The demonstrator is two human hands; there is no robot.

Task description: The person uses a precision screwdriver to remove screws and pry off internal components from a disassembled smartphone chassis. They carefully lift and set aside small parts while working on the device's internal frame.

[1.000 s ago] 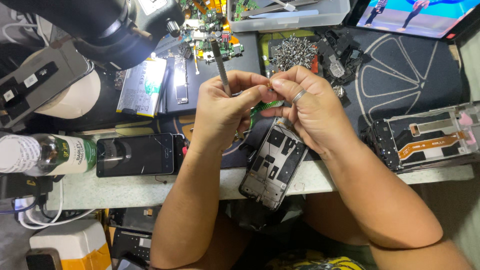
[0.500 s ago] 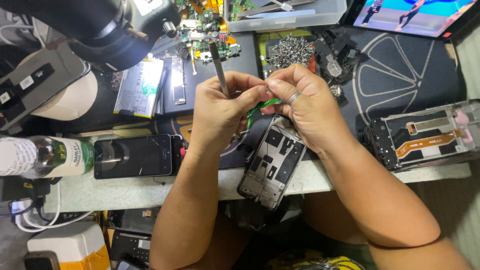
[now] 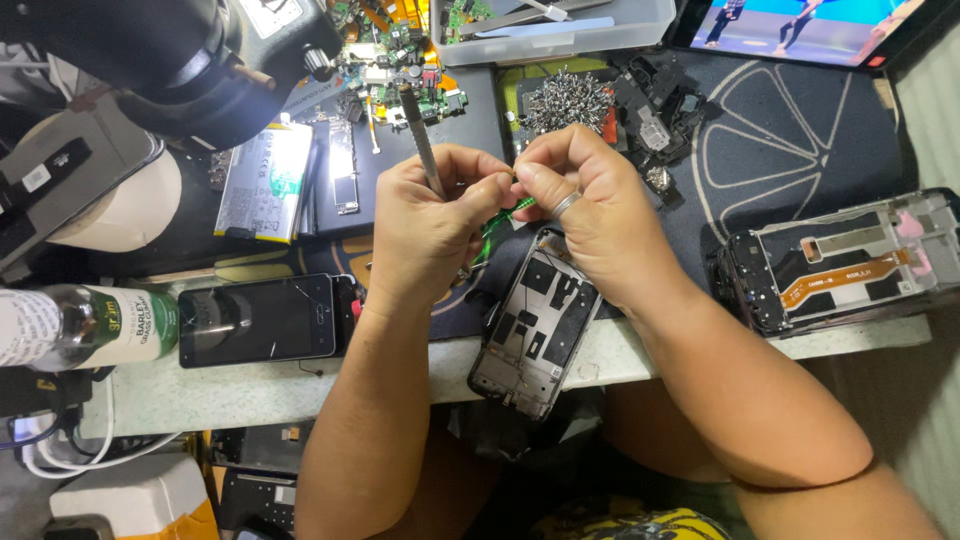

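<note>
My left hand [image 3: 430, 225] grips a thin metal tool [image 3: 421, 140] whose shaft sticks up and away from me. My right hand [image 3: 590, 215], with a ring on one finger, pinches a small green circuit part [image 3: 503, 216] between both hands. Just below the hands lies an opened phone frame [image 3: 537, 330], its lower end hanging over the bench edge. The fingertips of both hands meet above the top of that frame.
A dark phone [image 3: 258, 320] and a bottle [image 3: 85, 325] lie at the left. A battery [image 3: 262, 182], loose boards [image 3: 395, 60], a screw pile [image 3: 568, 100], a grey tray [image 3: 560, 25], a second phone frame [image 3: 850, 260] and a lit screen [image 3: 800, 25] surround the mat. A microscope head [image 3: 170, 60] overhangs the far left.
Both hands stay together over the phone frame with only small shifts. The tool's shaft has tilted slightly.
</note>
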